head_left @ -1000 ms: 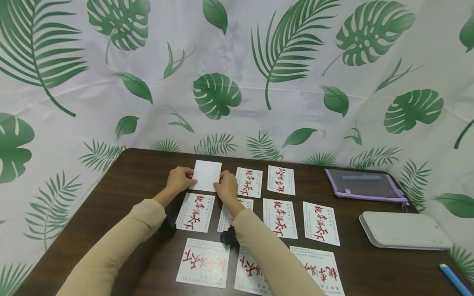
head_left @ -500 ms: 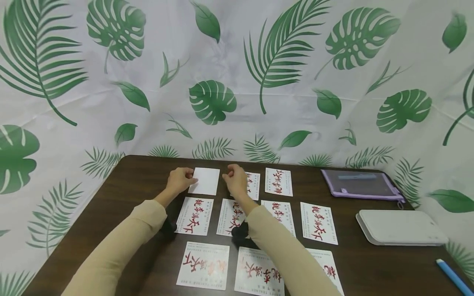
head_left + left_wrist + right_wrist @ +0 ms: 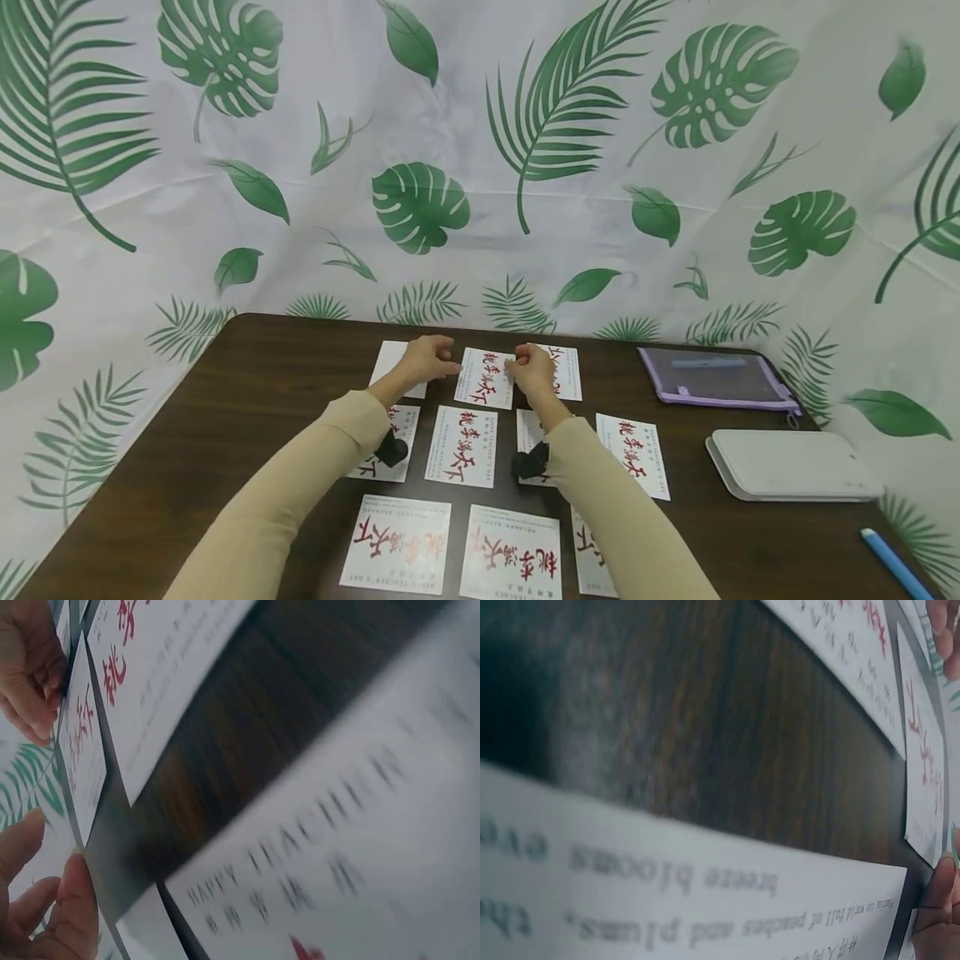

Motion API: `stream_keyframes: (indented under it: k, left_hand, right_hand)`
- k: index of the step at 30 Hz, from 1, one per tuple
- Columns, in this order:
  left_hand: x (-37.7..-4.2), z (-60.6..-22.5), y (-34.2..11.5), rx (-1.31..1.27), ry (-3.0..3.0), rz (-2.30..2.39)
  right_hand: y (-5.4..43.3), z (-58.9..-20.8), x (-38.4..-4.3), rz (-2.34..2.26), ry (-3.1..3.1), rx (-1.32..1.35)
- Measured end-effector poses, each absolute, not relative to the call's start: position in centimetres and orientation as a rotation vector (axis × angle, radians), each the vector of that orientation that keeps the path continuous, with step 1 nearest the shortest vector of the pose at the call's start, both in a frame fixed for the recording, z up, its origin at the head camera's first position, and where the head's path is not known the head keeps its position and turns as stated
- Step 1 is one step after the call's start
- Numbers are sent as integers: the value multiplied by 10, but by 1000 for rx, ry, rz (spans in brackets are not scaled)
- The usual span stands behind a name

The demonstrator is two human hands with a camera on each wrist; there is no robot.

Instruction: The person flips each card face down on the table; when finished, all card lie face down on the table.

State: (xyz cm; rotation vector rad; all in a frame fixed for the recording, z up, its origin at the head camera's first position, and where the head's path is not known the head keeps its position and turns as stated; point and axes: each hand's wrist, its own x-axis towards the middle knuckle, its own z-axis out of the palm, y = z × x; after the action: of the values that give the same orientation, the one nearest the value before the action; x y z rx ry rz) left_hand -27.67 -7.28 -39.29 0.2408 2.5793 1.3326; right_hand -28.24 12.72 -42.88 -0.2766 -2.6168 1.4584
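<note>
A white greeting card (image 3: 486, 379) with red brush-style characters lies at the back of the table, between my two hands. My left hand (image 3: 427, 360) is at its left edge, fingers loosely bent and spread. The left wrist view shows the thumb and fingers (image 3: 75, 900) apart with nothing between them. At the card's right edge, my right hand (image 3: 536, 372) has its fingertips close to the paper. In the right wrist view the thumb (image 3: 941, 877) is right by the card's corner. A blank white card (image 3: 386, 360) lies partly behind my left hand.
More cards lie in rows, such as one in the middle row (image 3: 461, 446) and one in front (image 3: 396, 543). To the right are a purple-edged mesh pouch (image 3: 712, 379), a white flat case (image 3: 793, 465) and a blue pen (image 3: 896, 562). A leaf-print cloth (image 3: 585, 208) hangs behind.
Both hands have left the blank card. The right hand let go first and moved right; the left hand followed to the neighbouring card with red characters.
</note>
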Motion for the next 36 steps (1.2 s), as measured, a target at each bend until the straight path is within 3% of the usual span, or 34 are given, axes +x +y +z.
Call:
stream_keyframes:
  k: [9, 18, 36]
  left_hand:
    - [-277, -406, -56, 208, 2689, 1144]
    - [-282, -410, -45, 245, 2794, 1048]
    - [-281, -408, -41, 277, 2828, 1011]
  right_hand:
    - [135, -468, -304, 1243, -2724, -192]
    - [124, -426, -275, 1159, -2754, -201]
    - [128, -424, -279, 1606, -2507, -223]
